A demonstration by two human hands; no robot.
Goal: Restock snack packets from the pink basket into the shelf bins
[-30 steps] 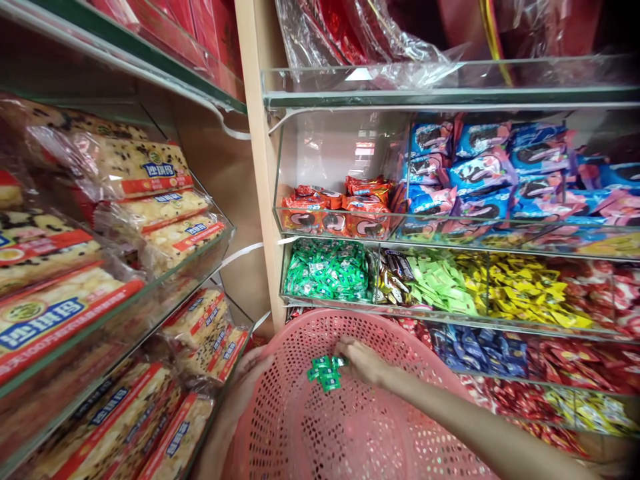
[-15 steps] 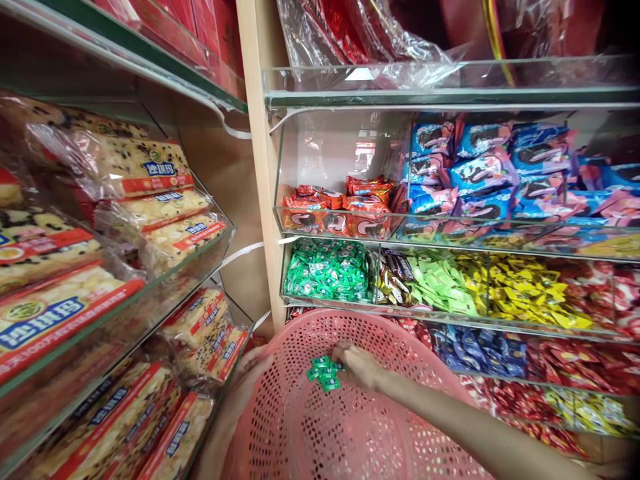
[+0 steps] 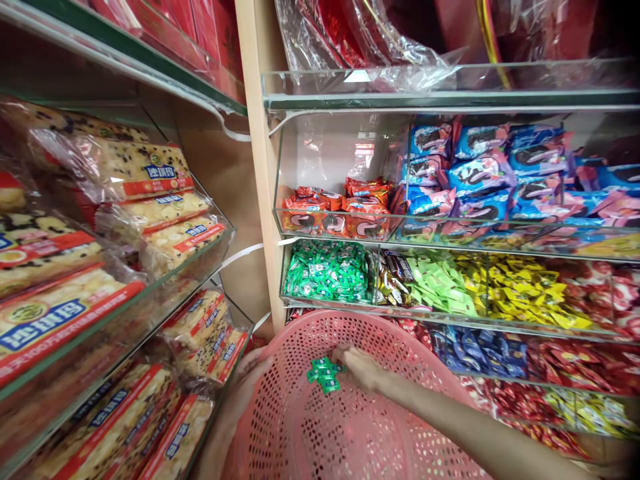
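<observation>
A pink perforated plastic basket [image 3: 345, 443] stands tilted toward me in front of the shelves. My left hand [image 3: 250, 370] grips its left side from outside, with the fingertips partly hidden behind the rim. Inside the basket lies a small cluster of green-wrapped candies [image 3: 324, 375]. At the right edge of that cluster is my right hand [image 3: 359, 365], its fingers curled and closed against the candies. How many pieces sit between those fingers is hidden.
A bin of similar green candies [image 3: 327, 270] is behind the basket rim. Yellow-wrapped candies [image 3: 525, 290] and blue snack packs [image 3: 480, 170] fill bins to the right. Packaged pastries [image 3: 150, 167] crowd the left shelves. A wooden post [image 3: 260, 167] divides the two sides.
Almost nothing differs. Both hands, the basket and the green candies hold their places, and the view has shifted only slightly.
</observation>
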